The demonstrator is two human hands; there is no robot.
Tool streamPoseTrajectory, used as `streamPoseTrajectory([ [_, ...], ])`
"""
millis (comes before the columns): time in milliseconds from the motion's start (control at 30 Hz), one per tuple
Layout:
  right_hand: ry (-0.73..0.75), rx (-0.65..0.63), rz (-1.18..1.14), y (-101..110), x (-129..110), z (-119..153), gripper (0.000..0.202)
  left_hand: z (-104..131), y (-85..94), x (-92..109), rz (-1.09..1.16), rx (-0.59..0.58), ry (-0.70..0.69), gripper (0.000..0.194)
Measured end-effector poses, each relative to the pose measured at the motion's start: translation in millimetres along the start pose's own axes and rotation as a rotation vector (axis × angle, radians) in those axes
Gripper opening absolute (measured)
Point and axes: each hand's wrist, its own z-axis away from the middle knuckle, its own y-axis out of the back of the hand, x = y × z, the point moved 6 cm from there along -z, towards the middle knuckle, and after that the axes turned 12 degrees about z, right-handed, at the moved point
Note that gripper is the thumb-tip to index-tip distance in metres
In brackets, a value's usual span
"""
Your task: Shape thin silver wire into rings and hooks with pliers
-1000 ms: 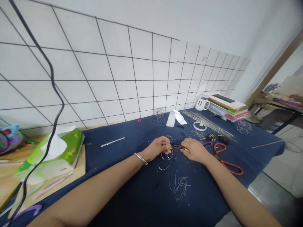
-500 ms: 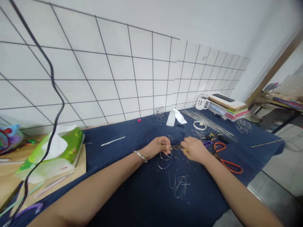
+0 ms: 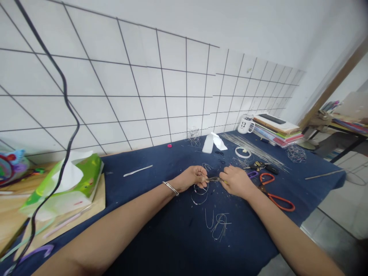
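My left hand is closed in a pinch on a thin wire ring, which hangs below its fingers. My right hand wraps round the handles of a pair of pliers. The jaws of the pliers point left and meet the left fingertips; the exact spot they grip is too small to make out. Just under the left hand a second wire ring lies on the dark blue cloth. Nearer to me is a loose bunch of bent wires.
Orange-handled scissors and black pliers lie right of my right hand. Behind are a bundle of straight wires, a wire coil, a white mug and stacked books. A tissue pack and a hanging black cable are at left.
The view has shifted very slightly. Both hands keep their places, with the pliers still at the left fingertips.
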Motion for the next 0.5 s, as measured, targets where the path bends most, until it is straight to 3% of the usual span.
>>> streamPoseTrajectory([
  [500, -0.096, -0.089, -0.115, -17, 5, 0, 0.020, 4, -4.7, 8, -0.003, 0.043, -0.025, 0.027],
])
